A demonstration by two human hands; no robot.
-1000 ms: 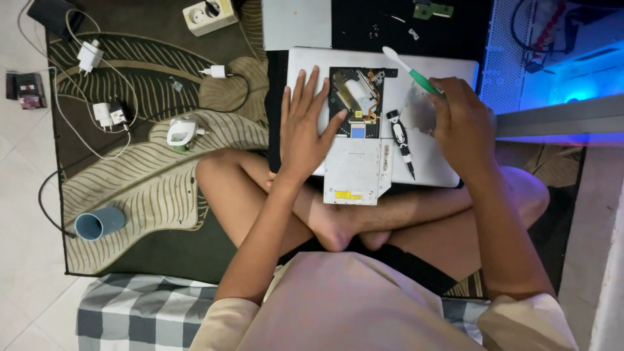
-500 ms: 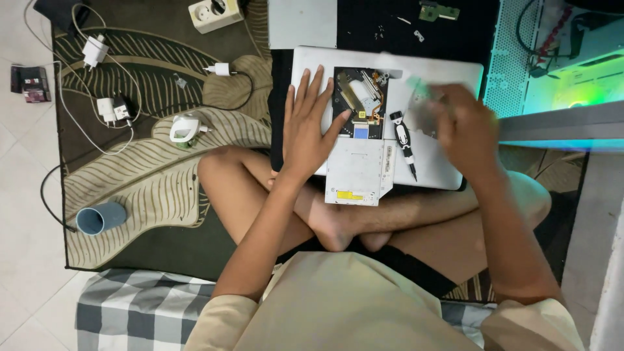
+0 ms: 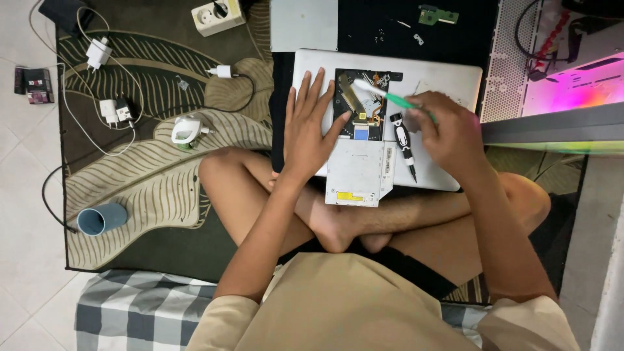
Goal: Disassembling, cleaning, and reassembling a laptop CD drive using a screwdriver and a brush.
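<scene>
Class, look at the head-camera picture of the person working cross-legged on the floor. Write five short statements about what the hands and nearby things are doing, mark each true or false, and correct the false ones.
1. The right hand holds a green-handled brush over the opened drive. True.
2. The left hand grips the black screwdriver. False: it lies flat on the grey laptop beside the drive; the screwdriver lies loose on the laptop.
3. A blue cup lies on its side on the leaf-patterned rug. True.
4. The white power strip sits on the laptop. False: it lies on the rug at the top.
5. The brush bristles point toward the person. False: they point away, over the drive.
</scene>
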